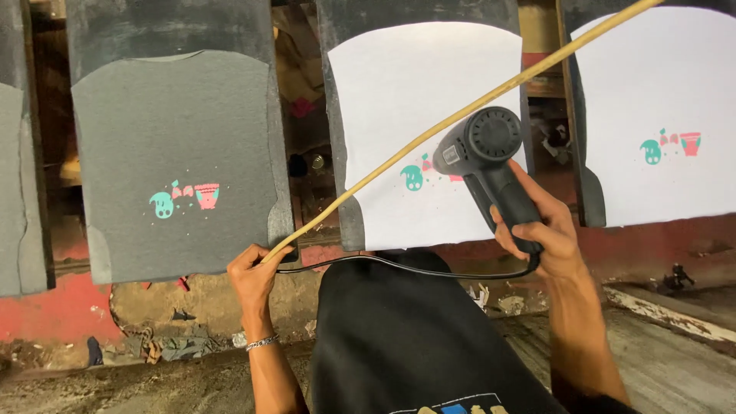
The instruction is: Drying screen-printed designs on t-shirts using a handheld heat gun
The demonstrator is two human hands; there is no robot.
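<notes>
my right hand [548, 230] grips black heat gun [484, 157] over white cut fabric panel [414, 100]'s teal-pink print; left hand [257, 272] clenches thin tan stick [460, 115]. grey fabric panel [176, 153], far-right white panel [659, 92] look unheated yet.

At ten o'clock a grey cut fabric panel with a small teal and pink print [176, 153] lies on its dark board. At two o'clock a white fabric panel with the same print [667, 100] rests likewise. Below, cloth scraps [165, 346] litter the dirty red-painted ledge [54, 310].
</notes>
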